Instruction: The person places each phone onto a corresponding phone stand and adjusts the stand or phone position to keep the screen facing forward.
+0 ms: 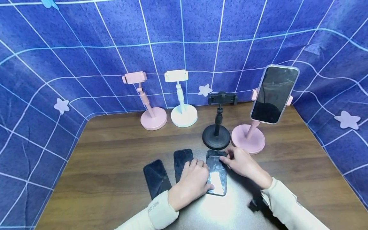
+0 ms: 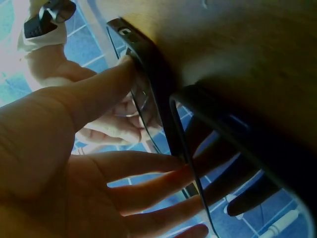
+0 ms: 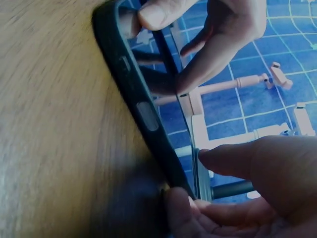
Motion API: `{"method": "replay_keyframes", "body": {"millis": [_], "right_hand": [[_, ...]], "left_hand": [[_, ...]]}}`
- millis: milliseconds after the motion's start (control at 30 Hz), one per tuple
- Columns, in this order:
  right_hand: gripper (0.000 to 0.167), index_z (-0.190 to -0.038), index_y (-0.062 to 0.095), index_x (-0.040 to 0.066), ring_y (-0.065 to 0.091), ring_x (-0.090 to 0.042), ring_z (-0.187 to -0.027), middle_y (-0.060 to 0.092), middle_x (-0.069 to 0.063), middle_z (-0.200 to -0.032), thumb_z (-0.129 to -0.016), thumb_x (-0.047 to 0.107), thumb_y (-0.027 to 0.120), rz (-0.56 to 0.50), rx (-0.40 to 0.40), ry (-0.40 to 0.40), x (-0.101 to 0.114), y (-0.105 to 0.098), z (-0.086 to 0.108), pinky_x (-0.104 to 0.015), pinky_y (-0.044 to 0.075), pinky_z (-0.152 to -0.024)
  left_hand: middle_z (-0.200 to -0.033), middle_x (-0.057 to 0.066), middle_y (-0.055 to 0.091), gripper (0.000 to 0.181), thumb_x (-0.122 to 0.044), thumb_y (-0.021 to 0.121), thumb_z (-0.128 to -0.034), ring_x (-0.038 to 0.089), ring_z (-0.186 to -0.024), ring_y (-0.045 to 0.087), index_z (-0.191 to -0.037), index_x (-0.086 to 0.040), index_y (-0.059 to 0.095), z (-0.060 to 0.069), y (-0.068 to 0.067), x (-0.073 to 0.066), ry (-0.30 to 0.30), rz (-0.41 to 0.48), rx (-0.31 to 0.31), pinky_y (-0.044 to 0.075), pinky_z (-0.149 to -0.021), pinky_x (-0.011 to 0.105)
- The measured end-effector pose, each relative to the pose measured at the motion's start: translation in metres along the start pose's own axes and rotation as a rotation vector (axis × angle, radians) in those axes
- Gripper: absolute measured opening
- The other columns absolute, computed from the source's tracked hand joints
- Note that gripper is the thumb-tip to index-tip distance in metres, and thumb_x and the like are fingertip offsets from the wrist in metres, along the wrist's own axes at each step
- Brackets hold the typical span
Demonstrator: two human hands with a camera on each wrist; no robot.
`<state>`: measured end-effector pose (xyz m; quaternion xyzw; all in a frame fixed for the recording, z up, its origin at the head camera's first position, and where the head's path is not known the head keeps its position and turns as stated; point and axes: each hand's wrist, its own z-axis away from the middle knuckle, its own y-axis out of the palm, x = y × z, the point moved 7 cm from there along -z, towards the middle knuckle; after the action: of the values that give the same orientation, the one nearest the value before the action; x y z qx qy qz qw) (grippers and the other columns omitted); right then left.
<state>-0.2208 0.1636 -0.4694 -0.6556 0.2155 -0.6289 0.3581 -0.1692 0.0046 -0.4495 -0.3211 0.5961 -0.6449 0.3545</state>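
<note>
A black-edged smartphone [image 1: 215, 166] lies screen up on the table before the black phone stand [image 1: 219, 123]. My right hand [image 1: 241, 163] pinches its upper right corner, the thumb over the glass and the fingers against the side edge, as the right wrist view shows. On the lower part of the same phone rests the thumb of my left hand [image 1: 192, 175]. That hand's other fingers stretch fairly straight above a second dark phone [image 1: 181, 158], partly covering it. Further left lies a third dark phone [image 1: 156, 179], tilted, its lower end beside the left sleeve.
Along the back stand a pink phone stand [image 1: 153, 118] and a white one [image 1: 184, 115]. At the right, another pink stand [image 1: 248, 139] holds an upright phone [image 1: 274, 94]. Blue gridded cloth [image 1: 184, 28] encloses the wooden table [image 1: 109, 159] at the back and sides.
</note>
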Motion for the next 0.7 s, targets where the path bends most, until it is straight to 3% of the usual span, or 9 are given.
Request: {"method": "replay_keyframes", "body": {"millis": [100, 167, 333, 433, 500, 633, 700], "right_hand": [[0.021, -0.094, 0.064, 0.005, 0.053, -0.012, -0.062, 0.061, 0.0, -0.07, -0.098, 0.025, 0.068, -0.02, -0.002, 0.048, -0.001, 0.001, 0.0, -0.028, 0.042, -0.061], [0.024, -0.105, 0.06, -0.001, 0.058, -0.013, -0.062, 0.064, -0.003, -0.074, -0.101, 0.022, 0.065, -0.091, 0.012, 0.068, -0.002, 0.003, 0.001, -0.029, 0.048, -0.06], [0.026, -0.12, 0.042, -0.009, 0.071, -0.019, -0.066, 0.071, -0.014, -0.082, -0.106, 0.009, 0.056, -0.459, 0.101, 0.129, 0.001, 0.012, 0.002, -0.037, 0.061, -0.061], [0.027, -0.125, 0.038, -0.009, 0.072, -0.02, -0.072, 0.071, -0.017, -0.087, -0.106, 0.005, 0.052, -0.599, 0.112, 0.15, 0.005, 0.012, 0.003, -0.042, 0.063, -0.065], [0.027, -0.127, 0.037, -0.007, 0.07, -0.02, -0.072, 0.068, -0.016, -0.087, -0.107, 0.004, 0.051, -0.619, 0.101, 0.145, 0.01, 0.008, 0.004, -0.043, 0.063, -0.066], [0.024, -0.126, 0.04, -0.005, 0.063, -0.018, -0.069, 0.058, -0.009, -0.083, -0.106, 0.003, 0.051, -0.542, 0.039, 0.082, 0.022, -0.007, 0.004, -0.041, 0.062, -0.064], [0.023, -0.125, 0.042, -0.004, 0.06, -0.018, -0.068, 0.055, -0.009, -0.081, -0.105, 0.002, 0.053, -0.501, 0.0, 0.04, 0.029, -0.017, 0.005, -0.04, 0.062, -0.063]], "left_hand": [[-0.111, 0.007, 0.071, 0.075, -0.063, 0.081, -0.0775, 0.025, -0.106, 0.063, -0.122, -0.003, 0.071, -0.001, -0.001, 0.001, -0.012, -0.002, -0.005, 0.05, -0.086, 0.042], [-0.111, 0.007, 0.07, 0.08, -0.065, 0.081, -0.0755, 0.026, -0.106, 0.063, -0.124, -0.002, 0.07, -0.002, -0.001, 0.002, -0.027, -0.003, -0.005, 0.049, -0.087, 0.043], [-0.108, 0.008, 0.071, 0.086, -0.069, 0.082, -0.07, 0.027, -0.106, 0.061, -0.121, -0.001, 0.07, -0.003, -0.002, 0.005, -0.068, 0.002, -0.034, 0.048, -0.093, 0.05], [-0.106, 0.007, 0.071, 0.086, -0.071, 0.083, -0.0667, 0.027, -0.105, 0.061, -0.117, -0.003, 0.07, -0.003, -0.004, 0.007, -0.096, 0.004, -0.081, 0.047, -0.094, 0.052], [-0.104, 0.007, 0.071, 0.085, -0.07, 0.085, -0.0652, 0.027, -0.107, 0.062, -0.116, -0.004, 0.068, -0.002, -0.006, 0.008, -0.117, 0.019, -0.116, 0.048, -0.096, 0.053], [-0.109, 0.011, 0.075, 0.085, -0.064, 0.088, -0.066, 0.029, -0.115, 0.067, -0.119, -0.003, 0.062, -0.001, -0.011, 0.011, -0.138, 0.09, -0.178, 0.05, -0.099, 0.055], [-0.108, 0.012, 0.074, 0.083, -0.061, 0.088, -0.0683, 0.029, -0.11, 0.069, -0.12, -0.003, 0.059, -0.002, -0.015, 0.013, -0.136, 0.155, -0.185, 0.053, -0.096, 0.052]]}}
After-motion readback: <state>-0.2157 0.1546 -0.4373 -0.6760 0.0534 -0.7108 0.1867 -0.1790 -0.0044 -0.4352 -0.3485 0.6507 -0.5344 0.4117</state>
